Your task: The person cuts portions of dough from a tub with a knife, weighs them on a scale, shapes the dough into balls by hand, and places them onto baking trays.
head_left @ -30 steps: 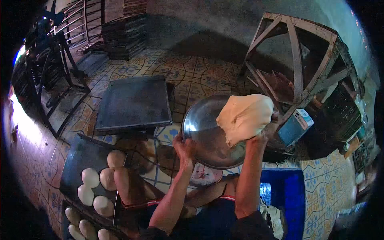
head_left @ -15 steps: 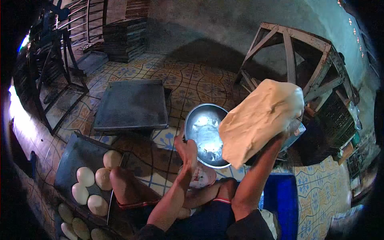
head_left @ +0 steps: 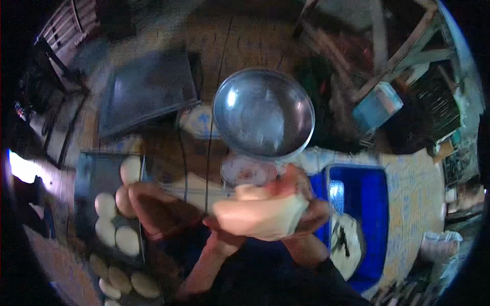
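While dough (head_left: 258,220) handheld, balls (head_left: 105,206) in tray (head_left: 94,173).

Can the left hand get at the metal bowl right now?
Likely yes, once it lets go: the left hand supports the dough, together with the right hand. The metal bowl lies just ahead, its open top uncovered.

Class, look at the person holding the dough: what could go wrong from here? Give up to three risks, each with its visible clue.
1. The dough, held between left hand and right hand, might slip; it is on the near side of the bowl, so it would probably miss it.
2. The left knee looks close to the tray, so shifting it might nudge the balls.
3. Some balls sit close together and may stick.
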A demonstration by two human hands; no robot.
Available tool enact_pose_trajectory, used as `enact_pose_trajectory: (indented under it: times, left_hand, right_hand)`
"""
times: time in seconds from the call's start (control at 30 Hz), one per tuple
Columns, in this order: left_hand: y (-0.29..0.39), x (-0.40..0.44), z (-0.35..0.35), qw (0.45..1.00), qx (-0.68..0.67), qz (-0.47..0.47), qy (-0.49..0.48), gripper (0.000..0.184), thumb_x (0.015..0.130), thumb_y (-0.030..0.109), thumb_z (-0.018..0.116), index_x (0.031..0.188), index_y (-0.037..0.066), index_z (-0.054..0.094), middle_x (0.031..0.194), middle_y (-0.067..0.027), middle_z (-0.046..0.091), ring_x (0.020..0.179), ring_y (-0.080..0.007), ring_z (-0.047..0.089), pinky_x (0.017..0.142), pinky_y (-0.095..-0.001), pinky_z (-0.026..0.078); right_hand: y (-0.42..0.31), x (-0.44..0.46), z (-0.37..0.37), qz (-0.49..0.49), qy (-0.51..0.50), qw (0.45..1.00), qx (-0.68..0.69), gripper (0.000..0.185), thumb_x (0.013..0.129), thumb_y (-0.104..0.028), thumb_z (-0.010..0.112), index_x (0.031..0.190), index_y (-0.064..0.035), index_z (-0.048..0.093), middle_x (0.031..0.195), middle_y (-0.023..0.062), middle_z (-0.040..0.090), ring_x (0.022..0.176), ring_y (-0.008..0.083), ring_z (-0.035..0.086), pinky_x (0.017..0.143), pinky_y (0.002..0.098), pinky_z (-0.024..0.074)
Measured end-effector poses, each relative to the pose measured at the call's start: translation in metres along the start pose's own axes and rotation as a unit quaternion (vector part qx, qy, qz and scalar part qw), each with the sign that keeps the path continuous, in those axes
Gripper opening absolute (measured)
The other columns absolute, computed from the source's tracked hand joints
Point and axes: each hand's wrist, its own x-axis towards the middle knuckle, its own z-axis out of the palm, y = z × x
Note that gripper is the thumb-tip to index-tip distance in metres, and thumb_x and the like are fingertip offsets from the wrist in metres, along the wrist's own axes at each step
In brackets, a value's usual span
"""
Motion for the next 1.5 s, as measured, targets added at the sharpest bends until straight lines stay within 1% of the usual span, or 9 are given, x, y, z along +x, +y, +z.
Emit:
enact_pose_trajectory:
  times: [0.07, 0.13, 0.4, 0.7, 0.83, 1.07, 1.17, 1.4, 1.5]
  left_hand:
    - [-0.025, -0.026, -0.034, 0.915, -0.373, -0.090, -0.125, 0.055, 0.090, 0.038, 0.057, 0.131, 0.006, 0.041, 0.123, -0.0151, 0.050, 0.115, -0.0230, 0.049, 0.094, -0.0443, 0.045]
    - [-0.001, -0.030, -0.006, 0.956, -0.173, -0.054, 0.233, 0.045, 0.089, 0.033, 0.057, 0.114, -0.004, 0.053, 0.106, -0.0161, 0.061, 0.096, -0.0254, 0.063, 0.076, -0.0380, 0.056]
    - [0.023, -0.016, -0.009, 0.855, 0.510, -0.079, 0.048, 0.057, 0.086, 0.043, 0.062, 0.119, -0.001, 0.047, 0.114, -0.0119, 0.054, 0.092, -0.0128, 0.054, 0.077, -0.0304, 0.049]
    - [0.004, -0.010, -0.067, 0.978, -0.111, 0.054, 0.166, 0.045, 0.090, 0.049, 0.051, 0.112, 0.010, 0.056, 0.117, -0.0055, 0.055, 0.112, -0.0214, 0.052, 0.096, -0.0391, 0.043]
    - [-0.021, -0.003, -0.062, 0.927, 0.360, -0.083, 0.060, 0.051, 0.092, 0.047, 0.050, 0.114, 0.002, 0.057, 0.105, -0.0074, 0.061, 0.098, -0.0171, 0.058, 0.086, -0.0324, 0.047]
    - [-0.009, -0.002, -0.093, 0.970, 0.139, -0.042, 0.195, 0.070, 0.093, 0.055, 0.039, 0.140, 0.003, 0.033, 0.124, -0.0159, 0.052, 0.115, -0.0270, 0.051, 0.101, -0.0423, 0.038]
    - [-0.001, -0.011, -0.092, 0.990, 0.081, -0.052, 0.099, 0.061, 0.092, 0.043, 0.051, 0.135, 0.003, 0.037, 0.124, -0.0136, 0.051, 0.114, -0.0245, 0.051, 0.098, -0.0403, 0.041]
    - [-0.006, 0.016, -0.085, 0.988, -0.043, -0.145, -0.010, 0.065, 0.092, 0.053, 0.044, 0.134, 0.003, 0.039, 0.133, -0.0137, 0.046, 0.124, -0.0261, 0.042, 0.104, -0.0396, 0.034]
    - [-0.014, 0.005, -0.058, 0.993, -0.009, -0.093, 0.072, 0.064, 0.090, 0.052, 0.049, 0.130, 0.002, 0.042, 0.127, -0.0148, 0.050, 0.119, -0.0279, 0.047, 0.102, -0.0411, 0.037]
  right_hand:
    - [0.019, -0.019, 0.001, 0.003, -0.050, 0.996, -0.078, 0.040, 0.080, -0.036, 0.056, 0.097, 0.0008, 0.057, 0.095, 0.0116, 0.062, 0.089, 0.0263, 0.061, 0.085, 0.0396, 0.0480]
    - [0.034, -0.026, -0.013, 0.027, -0.065, 0.994, -0.085, 0.040, 0.080, -0.036, 0.056, 0.097, 0.0010, 0.057, 0.095, 0.0116, 0.062, 0.089, 0.0264, 0.061, 0.085, 0.0396, 0.0480]
    - [0.117, -0.063, -0.016, 0.390, 0.142, 0.909, 0.023, 0.044, 0.092, -0.036, 0.051, 0.102, 0.0051, 0.059, 0.089, 0.0081, 0.061, 0.080, 0.0148, 0.056, 0.073, 0.0299, 0.0462]
    - [0.074, -0.049, -0.008, 0.154, -0.046, 0.986, -0.039, 0.076, 0.077, -0.062, 0.061, 0.116, 0.0026, 0.051, 0.099, 0.0133, 0.059, 0.093, 0.0194, 0.055, 0.083, 0.0371, 0.0439]
    - [0.094, -0.066, -0.012, 0.143, 0.020, 0.976, -0.163, 0.053, 0.081, -0.042, 0.066, 0.106, 0.0024, 0.055, 0.093, 0.0090, 0.063, 0.086, 0.0171, 0.059, 0.078, 0.0355, 0.0483]
    - [0.084, -0.060, 0.020, 0.338, -0.049, 0.939, 0.049, 0.034, 0.083, -0.032, 0.067, 0.085, 0.0007, 0.062, 0.078, 0.0038, 0.060, 0.080, 0.0134, 0.058, 0.074, 0.0300, 0.0460]
    - [0.091, -0.046, -0.006, 0.067, -0.112, 0.981, -0.144, 0.045, 0.078, -0.037, 0.072, 0.099, -0.0009, 0.057, 0.092, 0.0082, 0.060, 0.085, 0.0164, 0.059, 0.077, 0.0310, 0.0476]
    - [0.082, -0.054, -0.001, 0.160, 0.151, 0.974, -0.059, 0.031, 0.071, -0.022, 0.078, 0.081, -0.0014, 0.057, 0.077, 0.0038, 0.059, 0.071, 0.0099, 0.057, 0.063, 0.0253, 0.0470]
    - [0.074, -0.061, 0.005, 0.172, -0.029, 0.982, -0.066, 0.024, 0.077, -0.017, 0.072, 0.075, -0.0031, 0.054, 0.075, -0.0001, 0.057, 0.070, 0.0076, 0.052, 0.064, 0.0242, 0.0451]
